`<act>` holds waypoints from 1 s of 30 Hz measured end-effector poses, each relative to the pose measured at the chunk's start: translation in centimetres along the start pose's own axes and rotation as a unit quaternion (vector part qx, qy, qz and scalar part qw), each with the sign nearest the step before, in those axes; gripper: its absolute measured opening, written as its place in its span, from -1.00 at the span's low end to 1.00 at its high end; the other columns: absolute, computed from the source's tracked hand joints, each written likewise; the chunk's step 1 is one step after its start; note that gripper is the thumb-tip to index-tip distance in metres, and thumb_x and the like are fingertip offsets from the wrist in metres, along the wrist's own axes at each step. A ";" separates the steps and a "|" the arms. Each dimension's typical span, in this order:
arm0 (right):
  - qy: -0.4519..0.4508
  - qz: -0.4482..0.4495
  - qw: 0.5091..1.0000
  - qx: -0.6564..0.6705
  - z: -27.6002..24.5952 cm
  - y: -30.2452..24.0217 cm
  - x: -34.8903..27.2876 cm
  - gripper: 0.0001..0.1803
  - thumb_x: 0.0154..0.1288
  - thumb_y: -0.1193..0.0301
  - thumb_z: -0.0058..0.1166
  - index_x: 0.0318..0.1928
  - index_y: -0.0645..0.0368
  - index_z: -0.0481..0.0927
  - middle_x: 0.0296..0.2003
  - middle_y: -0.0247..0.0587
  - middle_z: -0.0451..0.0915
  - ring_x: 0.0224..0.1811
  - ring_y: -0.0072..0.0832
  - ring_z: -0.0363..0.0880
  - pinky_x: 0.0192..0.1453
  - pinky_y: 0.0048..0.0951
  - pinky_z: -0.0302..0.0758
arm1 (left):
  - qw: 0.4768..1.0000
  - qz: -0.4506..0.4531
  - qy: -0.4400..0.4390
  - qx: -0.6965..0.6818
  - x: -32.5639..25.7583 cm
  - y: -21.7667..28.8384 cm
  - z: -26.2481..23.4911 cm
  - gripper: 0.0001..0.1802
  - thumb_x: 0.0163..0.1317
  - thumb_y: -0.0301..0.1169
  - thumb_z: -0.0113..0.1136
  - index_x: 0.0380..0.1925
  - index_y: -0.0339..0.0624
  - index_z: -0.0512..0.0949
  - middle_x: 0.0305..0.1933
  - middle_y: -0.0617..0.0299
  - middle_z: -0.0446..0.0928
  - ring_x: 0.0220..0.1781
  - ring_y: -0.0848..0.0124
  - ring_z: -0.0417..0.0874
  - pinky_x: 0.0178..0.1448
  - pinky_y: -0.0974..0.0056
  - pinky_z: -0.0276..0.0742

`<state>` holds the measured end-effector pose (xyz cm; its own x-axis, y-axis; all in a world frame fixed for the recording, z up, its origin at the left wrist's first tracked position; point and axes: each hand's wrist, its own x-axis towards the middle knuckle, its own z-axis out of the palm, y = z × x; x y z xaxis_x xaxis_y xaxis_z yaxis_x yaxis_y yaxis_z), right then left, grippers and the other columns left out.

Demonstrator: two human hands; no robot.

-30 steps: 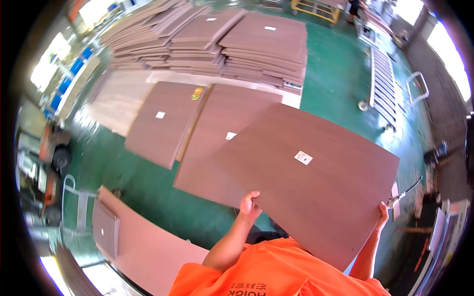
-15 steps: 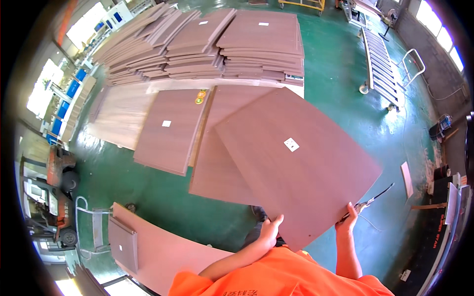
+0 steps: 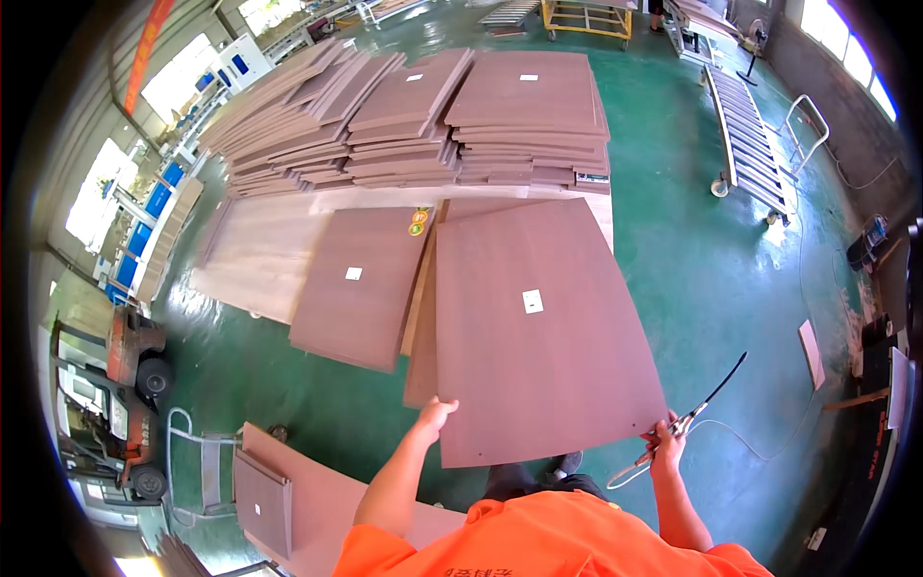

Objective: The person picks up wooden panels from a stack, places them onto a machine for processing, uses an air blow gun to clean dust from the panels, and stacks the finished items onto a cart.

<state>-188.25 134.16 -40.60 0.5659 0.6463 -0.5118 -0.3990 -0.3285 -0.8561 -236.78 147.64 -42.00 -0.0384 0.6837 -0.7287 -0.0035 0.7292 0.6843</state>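
Observation:
A large brown flat panel (image 3: 548, 365) with a small white label (image 3: 533, 301) is held in front of me by its near corners. My left hand (image 3: 438, 415) is closed on its left edge. My right hand (image 3: 665, 444) grips the right corner and also holds an air blow gun (image 3: 682, 425) with a long black nozzle; a thin pale hose (image 3: 630, 475) loops beside it. The far end of the held panel overlaps another brown panel (image 3: 421, 377), mostly hidden beneath it. To the left lies a labelled brown panel (image 3: 361, 288) bearing round yellow and green stickers.
Several tall stacks of brown panels (image 3: 529, 106) stand at the back on a pale board base (image 3: 252, 252). A roller conveyor (image 3: 748, 135) is at right, a forklift (image 3: 125, 394) at left. Near my left lies a pinkish board (image 3: 336, 481) with smaller panels (image 3: 262, 505) on top.
The held panel has turned from slanting to nearly straight ahead of me, and its near end has swung left. My left hand has moved left with it; both hands keep their grip.

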 end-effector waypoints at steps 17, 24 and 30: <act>-0.044 0.036 0.880 -0.471 11.3 12.7 6.6 -0.75 0.17 0.25 0.21 -0.29 0.17 0.61 -0.59 -0.34 0.51 -0.59 -0.53 0.47 -0.53 -0.35 0.43 | 0.900 0.036 0.151 0.408 8.4 -0.4 -9.9 0.34 -0.21 0.13 0.54 0.38 -0.50 0.02 0.41 -0.23 0.23 0.44 0.01 0.27 0.45 0.13 0.25; -0.010 0.039 0.835 -0.549 17.1 9.6 5.8 -0.70 0.12 0.23 0.20 -0.18 0.10 0.65 -0.31 -0.02 0.68 -0.19 -0.01 0.65 -0.08 -0.09 0.53 | 0.905 0.071 0.186 0.376 9.6 -0.6 -10.5 0.26 -0.27 0.13 0.57 0.29 -0.51 0.19 0.26 -0.24 0.41 0.29 -0.03 0.46 0.31 0.11 0.41; -0.097 0.040 0.844 -0.526 16.6 8.1 8.1 -0.73 0.08 0.26 0.26 -0.24 0.13 0.66 -0.37 -0.01 0.68 -0.25 -0.09 0.67 -0.12 -0.14 0.54 | 0.913 0.065 0.188 0.356 10.5 1.8 -9.9 0.11 -0.28 -0.04 0.63 0.20 -0.46 0.28 0.11 -0.17 0.55 0.17 0.01 0.57 0.21 0.12 0.50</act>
<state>-198.88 148.10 -50.49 0.3976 0.6599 -0.6376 0.4889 -0.7403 -0.4614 -247.13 155.89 -48.18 -0.3326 0.8056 -0.4903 0.6707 0.5676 0.4776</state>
